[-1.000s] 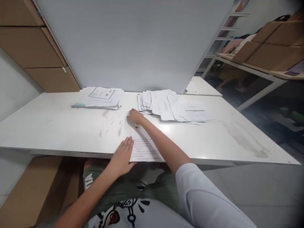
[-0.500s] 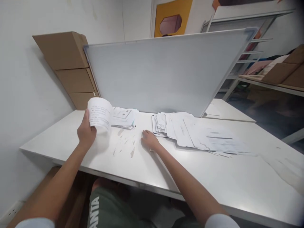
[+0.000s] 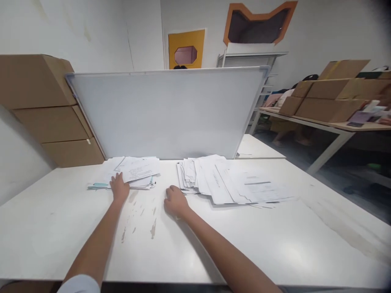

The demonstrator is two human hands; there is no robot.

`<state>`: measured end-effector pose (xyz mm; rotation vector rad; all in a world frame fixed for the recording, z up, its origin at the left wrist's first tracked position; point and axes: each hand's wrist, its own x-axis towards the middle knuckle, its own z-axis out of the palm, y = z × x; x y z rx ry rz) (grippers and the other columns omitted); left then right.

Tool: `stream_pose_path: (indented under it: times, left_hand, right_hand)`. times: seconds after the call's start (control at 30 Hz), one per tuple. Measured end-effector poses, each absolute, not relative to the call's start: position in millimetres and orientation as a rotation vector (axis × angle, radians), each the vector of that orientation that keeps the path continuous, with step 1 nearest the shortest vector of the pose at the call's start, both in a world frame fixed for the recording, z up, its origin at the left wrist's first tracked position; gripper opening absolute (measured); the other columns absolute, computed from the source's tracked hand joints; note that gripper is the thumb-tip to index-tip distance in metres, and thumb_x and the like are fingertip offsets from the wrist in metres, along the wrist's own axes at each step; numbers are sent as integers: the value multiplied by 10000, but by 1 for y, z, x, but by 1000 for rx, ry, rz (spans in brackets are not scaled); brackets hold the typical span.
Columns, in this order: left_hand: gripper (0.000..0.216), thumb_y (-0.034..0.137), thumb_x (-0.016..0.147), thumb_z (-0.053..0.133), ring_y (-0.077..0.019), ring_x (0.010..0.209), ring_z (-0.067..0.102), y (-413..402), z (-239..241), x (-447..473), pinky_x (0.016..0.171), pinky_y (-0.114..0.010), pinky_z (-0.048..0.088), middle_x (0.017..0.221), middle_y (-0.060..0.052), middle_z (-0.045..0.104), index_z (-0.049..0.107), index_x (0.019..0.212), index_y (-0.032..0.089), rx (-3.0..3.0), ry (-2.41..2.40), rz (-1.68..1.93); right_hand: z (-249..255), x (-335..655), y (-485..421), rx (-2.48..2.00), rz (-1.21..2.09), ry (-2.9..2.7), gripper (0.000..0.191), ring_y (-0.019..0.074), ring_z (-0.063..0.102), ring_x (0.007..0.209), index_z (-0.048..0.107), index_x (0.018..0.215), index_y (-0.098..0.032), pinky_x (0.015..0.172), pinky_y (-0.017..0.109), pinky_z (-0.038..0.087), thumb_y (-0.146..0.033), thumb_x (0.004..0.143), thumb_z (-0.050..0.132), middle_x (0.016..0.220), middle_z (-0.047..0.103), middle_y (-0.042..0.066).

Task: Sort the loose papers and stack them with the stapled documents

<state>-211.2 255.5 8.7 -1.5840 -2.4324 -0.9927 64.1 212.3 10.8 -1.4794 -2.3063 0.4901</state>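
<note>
My left hand (image 3: 119, 188) lies at the front edge of the left pile of papers (image 3: 106, 169), its fingers slightly apart on the sheets. A printed sheet (image 3: 141, 169) lies slantwise on top of this pile, just right of the fingers. My right hand (image 3: 176, 202) rests on the white table with its fingers curled in; a small pale edge shows under it, and what it holds, if anything, is hidden. Just beyond and to the right of that hand is a larger, fanned-out pile of white papers (image 3: 220, 183).
A whiteboard (image 3: 168, 114) stands upright along the back of the white table (image 3: 244, 240). Stacked cardboard boxes (image 3: 58, 124) are at its left end. Brown marks (image 3: 153, 228) spot the tabletop between my arms. Another table (image 3: 324, 121) at right bears more boxes (image 3: 330, 101), with a person partly visible behind.
My left hand has lowered the curled printed sheet onto the left pile and let go of it. My right hand stays near the right pile. The camera view has shifted right.
</note>
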Motion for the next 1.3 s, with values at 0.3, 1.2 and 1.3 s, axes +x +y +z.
stream_pose_path:
  times: [0.3,1.2,1.3]
  left_hand:
    - [816,301,792,516,-363,1470,50,249,14,-214,1144,-628,72,1572,-211,192,170,1490,58,-1393,-2488,-1180]
    - [587,361,950,283,-324,1410,245,252,17,-193,1131,-533,182,1462,-225,398,337,1429,25,-1532,-2122,-870]
    - [591,370,946,273,-337,1399,267,253,19,-194,1123,-534,206,1456,-227,405,357,1417,22,-1548,-2119,-885]
  right_hand:
    - [17,46,218,-1596,335,-2375,320,300,475,1137,568,1150,-148,972,459,366,-244,874,437,1207,525,164]
    - [36,55,226,-1800,723,-2039,250,284,625,976,566,1038,-157,736,335,470,-172,793,518,1103,555,156]
    - [33,63,217,-1722,779,-1918,243,247,607,945,562,1013,-180,760,320,446,-155,778,507,1127,534,134]
